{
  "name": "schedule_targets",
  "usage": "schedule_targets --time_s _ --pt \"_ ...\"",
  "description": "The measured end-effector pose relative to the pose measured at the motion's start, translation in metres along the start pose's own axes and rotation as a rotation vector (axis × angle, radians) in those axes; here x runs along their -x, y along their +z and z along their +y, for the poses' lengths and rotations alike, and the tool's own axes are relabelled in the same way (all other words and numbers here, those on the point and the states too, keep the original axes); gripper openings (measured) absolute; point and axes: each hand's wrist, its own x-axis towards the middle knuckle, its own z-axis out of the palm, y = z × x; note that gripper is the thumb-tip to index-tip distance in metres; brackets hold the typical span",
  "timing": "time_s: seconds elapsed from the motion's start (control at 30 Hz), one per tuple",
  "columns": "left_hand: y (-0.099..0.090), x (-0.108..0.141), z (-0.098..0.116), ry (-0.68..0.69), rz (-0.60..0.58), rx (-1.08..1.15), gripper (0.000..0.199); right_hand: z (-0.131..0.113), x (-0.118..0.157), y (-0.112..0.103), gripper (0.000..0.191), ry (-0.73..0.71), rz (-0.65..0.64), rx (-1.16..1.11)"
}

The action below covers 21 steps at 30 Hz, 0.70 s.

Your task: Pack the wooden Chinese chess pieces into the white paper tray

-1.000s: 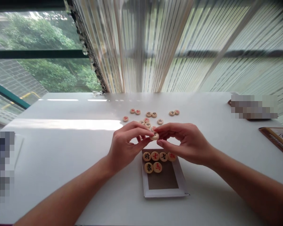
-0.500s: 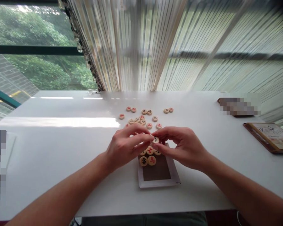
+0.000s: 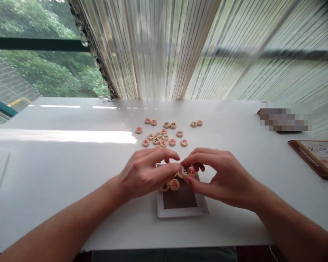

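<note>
Head view: white-rimmed tray holds round pieces.

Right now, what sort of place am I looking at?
Probably an indoor sitting area; home or café, I can't tell. A white table holding round game pieces stands by a window partly screened by a string curtain, with greenery outside.

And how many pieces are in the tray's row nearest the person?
2: a black-marked piece, partly behind the left hand, and a red-marked piece just right of it. That hand could be hiding more.
</note>
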Motion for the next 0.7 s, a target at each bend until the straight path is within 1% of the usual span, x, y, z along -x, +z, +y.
schedule_targets --time_s 0.1,0.17,0.27,0.37,0.5,0.7 --pt "0.002 0.002 -0.003 -0.108 0.047 0.046 0.007 0.001 0.006 -0.008 0.014 -0.008 -0.08 0.076" --pt "0.003 0.002 -0.006 -0.156 0.08 0.056 0.013 0.001 0.01 -0.012 0.015 -0.031 -0.136 0.113" --pt "0.003 0.003 -0.009 -0.182 0.096 0.049 0.018 -0.003 0.014 -0.012 0.015 -0.051 -0.226 0.135" --pt "0.004 0.003 -0.009 -0.182 0.085 0.046 0.02 -0.009 0.016 -0.008 0.016 -0.061 -0.299 0.156" --pt "0.004 0.003 -0.008 -0.174 0.076 0.043 0.02 -0.012 0.016 -0.004 0.015 -0.079 -0.346 0.201" --pt "0.004 0.003 -0.009 -0.168 0.08 0.046 0.019 -0.006 0.019 0.003 0.015 -0.126 -0.349 0.294"
